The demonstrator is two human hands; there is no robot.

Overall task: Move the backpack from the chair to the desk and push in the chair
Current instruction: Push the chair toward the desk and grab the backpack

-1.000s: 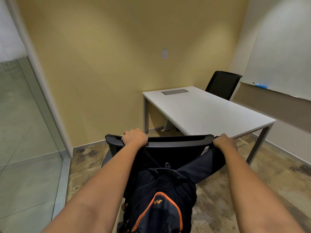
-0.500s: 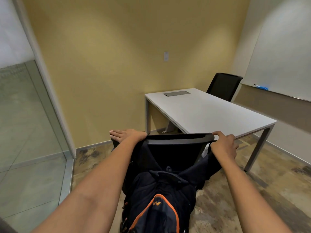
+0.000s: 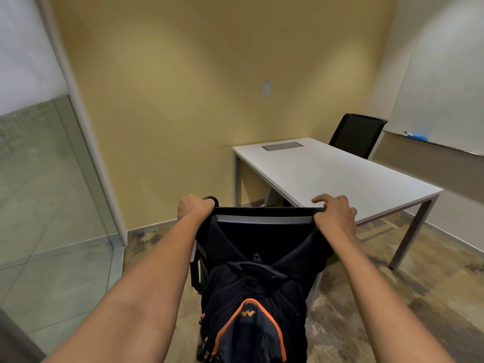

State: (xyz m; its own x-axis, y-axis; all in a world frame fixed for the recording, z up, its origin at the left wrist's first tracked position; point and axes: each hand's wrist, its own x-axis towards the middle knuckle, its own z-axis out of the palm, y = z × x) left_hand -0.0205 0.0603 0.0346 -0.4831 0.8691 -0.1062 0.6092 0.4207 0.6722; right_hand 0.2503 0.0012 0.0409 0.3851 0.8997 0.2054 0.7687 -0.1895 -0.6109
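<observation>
Both grips are at the top corners of the black chair (image 3: pixel 264 231): the left hand (image 3: pixel 193 208) is closed in a fist around the left shoulder strap of the backpack (image 3: pixel 251 305), and the right hand (image 3: pixel 334 214) pinches the right strap, its index finger stretched out. These straps go over the chair back, so the dark backpack with orange trim hangs behind it, toward the person. Just beyond the chair stands the white worktop (image 3: pixel 337 176), with a second black chair (image 3: pixel 357 134) at its far side.
</observation>
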